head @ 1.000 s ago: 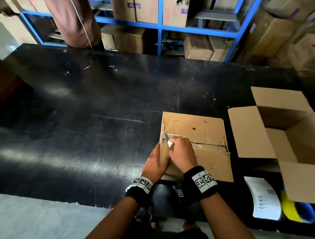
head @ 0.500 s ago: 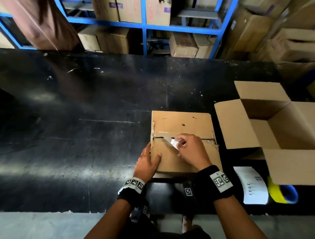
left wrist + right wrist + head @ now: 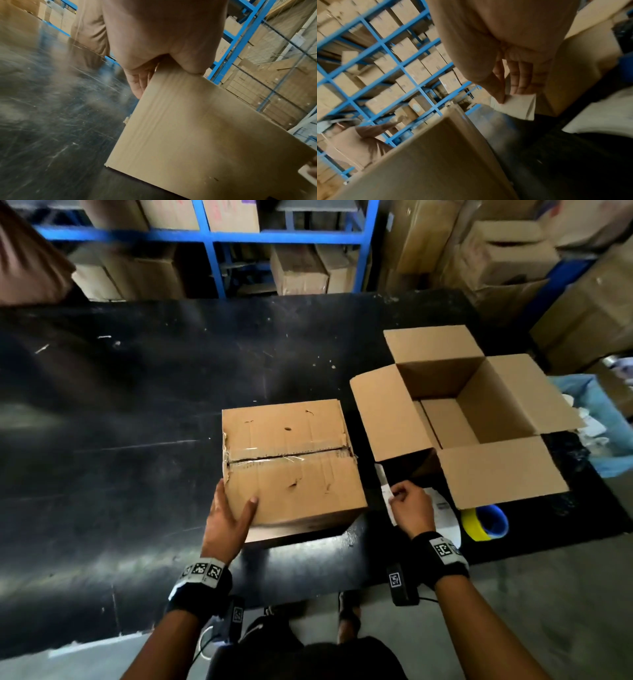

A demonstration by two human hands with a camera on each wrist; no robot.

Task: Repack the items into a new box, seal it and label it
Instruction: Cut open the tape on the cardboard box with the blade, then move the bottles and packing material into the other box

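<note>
The old taped box (image 3: 291, 460) lies closed on the black table (image 3: 137, 405), with its top tape seam slit along the middle. My left hand (image 3: 229, 511) grips its near left corner, thumb on the top face and fingers down the left side (image 3: 137, 83). To its right stands the new box (image 3: 394, 419) with all flaps spread open and nothing visible inside. My right hand (image 3: 409, 506) hovers low in the gap between the two boxes and pinches a small white cutter (image 3: 386, 494), seen in the right wrist view (image 3: 513, 106) between thumb and fingers.
A white label sheet (image 3: 442, 508) and a yellow and blue tape roll (image 3: 484, 522) lie under the new box's near flap. Blue racks (image 3: 205, 234) full of cartons stand behind the table. A person in brown (image 3: 27, 261) is at the far left corner.
My right hand has left the tape seam and moved right, off the old box, with the cutter. The seam now shows slit along its length. My left hand stays at the near left corner.
</note>
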